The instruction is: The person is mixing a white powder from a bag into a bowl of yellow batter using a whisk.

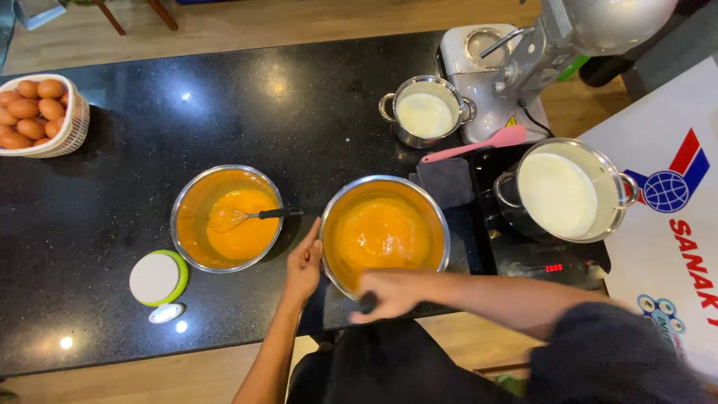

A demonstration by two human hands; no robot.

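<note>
**Two hands at a steel bowl of orange batter**

While the left hand [303, 265] lies flat with fingers pressed together against the 9 o'clock side of the right-hand steel bowl [385, 233], the right hand [389, 293] closes around a dark handle [367, 301] at the bowl's 6 o'clock rim; motion blur hides what the handle belongs to. This bowl holds orange batter and sits near the front edge of the black counter [149, 135]. At its 9 o'clock, just beside it, a second steel bowl [226, 218] holds the same orange mixture with a whisk [243, 216] resting in it, handle pointing to 3 o'clock. A round white-and-green lid [158, 277] lies at that bowl's 7 o'clock. A basket of brown eggs [37, 116] occupies the counter's 10 o'clock corner. Toward 1 o'clock stand a small pot of white liquid [425, 112], a pink spatula [475, 145], and a stand mixer [538, 52]; a larger pot of white liquid [565, 191] sits at 3 o'clock on a cooktop.
</note>
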